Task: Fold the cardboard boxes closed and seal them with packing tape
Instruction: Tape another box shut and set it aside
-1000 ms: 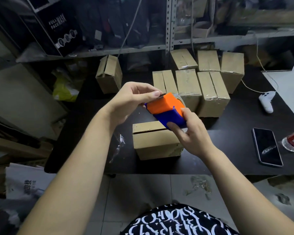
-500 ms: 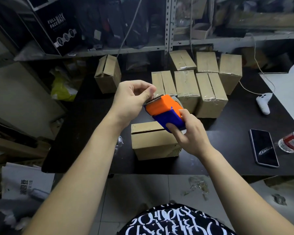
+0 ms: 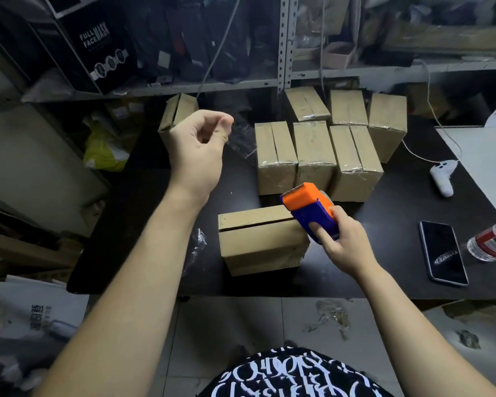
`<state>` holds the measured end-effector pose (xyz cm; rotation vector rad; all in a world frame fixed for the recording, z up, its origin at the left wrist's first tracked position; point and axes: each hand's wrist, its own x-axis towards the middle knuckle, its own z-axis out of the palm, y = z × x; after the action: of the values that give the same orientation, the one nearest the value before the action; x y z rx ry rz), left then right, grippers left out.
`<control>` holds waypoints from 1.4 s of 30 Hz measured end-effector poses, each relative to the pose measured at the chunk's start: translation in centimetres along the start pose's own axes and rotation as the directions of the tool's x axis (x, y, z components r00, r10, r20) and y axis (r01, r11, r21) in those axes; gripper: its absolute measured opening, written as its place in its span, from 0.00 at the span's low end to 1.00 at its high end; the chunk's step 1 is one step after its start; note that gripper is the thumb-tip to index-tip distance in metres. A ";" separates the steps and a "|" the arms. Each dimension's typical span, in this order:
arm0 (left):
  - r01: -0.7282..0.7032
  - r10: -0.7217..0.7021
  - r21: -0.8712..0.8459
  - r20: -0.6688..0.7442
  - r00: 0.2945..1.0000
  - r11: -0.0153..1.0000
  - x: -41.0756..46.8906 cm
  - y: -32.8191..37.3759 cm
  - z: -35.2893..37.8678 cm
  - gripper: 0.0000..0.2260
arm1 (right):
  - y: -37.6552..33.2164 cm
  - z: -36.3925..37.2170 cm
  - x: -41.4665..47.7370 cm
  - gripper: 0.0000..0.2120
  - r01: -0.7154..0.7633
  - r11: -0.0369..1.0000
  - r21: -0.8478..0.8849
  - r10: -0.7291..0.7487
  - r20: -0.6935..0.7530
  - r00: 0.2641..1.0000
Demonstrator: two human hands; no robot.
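Note:
A closed cardboard box lies on the black table in front of me, its top seam bare of tape. My right hand grips an orange and blue tape dispenser just above the box's right end. My left hand is raised to the left over the table, its thumb and fingers pinching a short strip of clear tape that hangs free of the dispenser. Several taped boxes stand in rows behind.
One more box stands at the back left under the shelf. A phone, a bottle and a white controller with its cable lie on the right. A crumpled scrap of tape sits left of the near box.
My left hand has pulled up and left away from the dispenser with a strip of tape. My right hand has lowered the dispenser toward the box's right end.

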<state>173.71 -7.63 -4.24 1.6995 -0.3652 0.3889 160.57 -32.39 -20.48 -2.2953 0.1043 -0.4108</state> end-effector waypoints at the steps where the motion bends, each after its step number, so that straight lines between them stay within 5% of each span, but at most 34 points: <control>1: 0.021 -0.021 -0.013 -0.014 1.000 1.000 -0.1 -0.4 0.0 0.06 | -0.2 -0.1 0.1 0.15 -0.014 1.000 0.001 0.014 -0.021 1.000; 6: 0.116 -0.117 -0.047 -0.011 0.993 0.992 -1.3 -1.8 -1.0 0.07 | -1.7 -0.6 0.4 0.21 -0.100 0.993 0.068 0.107 -0.115 0.988; 10: 0.145 -0.143 0.016 -0.080 0.986 0.989 -3.0 -2.6 -2.1 0.14 | -3.3 -1.4 1.1 0.30 -0.055 0.998 0.038 0.056 -0.018 0.998; 17: 0.316 -0.321 -0.060 -0.119 0.940 0.947 -6.1 -5.0 -5.0 0.17 | -4.3 -1.2 2.2 0.25 -0.008 0.996 -0.090 0.012 0.041 0.999; 21: 0.419 -0.415 -0.150 0.061 0.908 0.895 -8.4 -7.0 -6.4 0.22 | -4.2 -1.7 2.3 0.22 0.000 0.980 -0.198 0.011 0.053 0.999; 25: 0.400 -0.412 0.100 0.254 0.875 0.911 -10.9 -9.6 -5.7 0.35 | -4.3 -2.3 2.4 0.18 -0.053 0.975 -0.214 0.066 0.054 0.996; 28: 0.386 -0.442 0.237 0.270 0.855 0.892 -12.0 -10.8 -4.3 0.37 | -4.2 -2.3 2.5 0.19 -0.060 0.976 -0.209 0.069 0.039 0.997; 31: 0.373 -0.428 0.259 0.204 0.881 0.891 -12.5 -11.8 -3.6 0.35 | -4.1 -1.8 2.6 0.35 -0.062 0.991 -0.116 0.066 0.033 0.997; 37: 0.336 -0.397 0.304 0.166 0.903 0.891 -13.3 -12.5 -3.3 0.34 | -4.0 -1.7 3.1 0.35 -0.047 0.989 -0.139 0.063 0.112 0.992; 42: 0.367 -0.399 0.205 0.146 0.905 0.907 -13.6 -12.8 -3.3 0.36 | -3.8 -1.4 3.5 0.30 0.044 0.911 -0.409 -0.022 0.059 0.998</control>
<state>167.18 -2.00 -21.10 1.9345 -0.1231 -0.0325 163.19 -31.50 -15.94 -2.7256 0.1360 -0.3714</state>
